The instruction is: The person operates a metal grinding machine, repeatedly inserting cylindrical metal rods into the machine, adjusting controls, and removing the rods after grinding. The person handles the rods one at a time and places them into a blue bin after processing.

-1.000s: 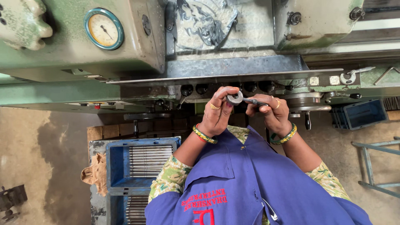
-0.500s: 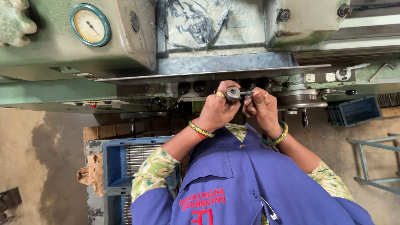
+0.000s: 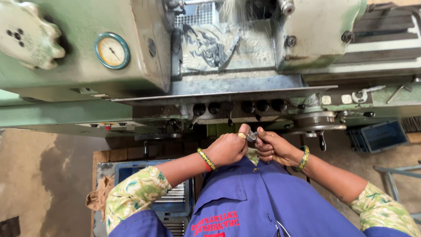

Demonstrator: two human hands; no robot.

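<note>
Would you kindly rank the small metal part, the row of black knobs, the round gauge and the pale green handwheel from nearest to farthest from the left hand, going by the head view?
From the left hand:
1. Small metal part, pinched at its fingertips, shared with the right hand.
2. Row of black knobs, just above on the machine front.
3. Round gauge, upper left.
4. Pale green handwheel, far upper left corner.

Both hands together at chest: left hand [image 3: 228, 149] fisted, right hand [image 3: 274, 148] curled (fingertips meeting).
</note>
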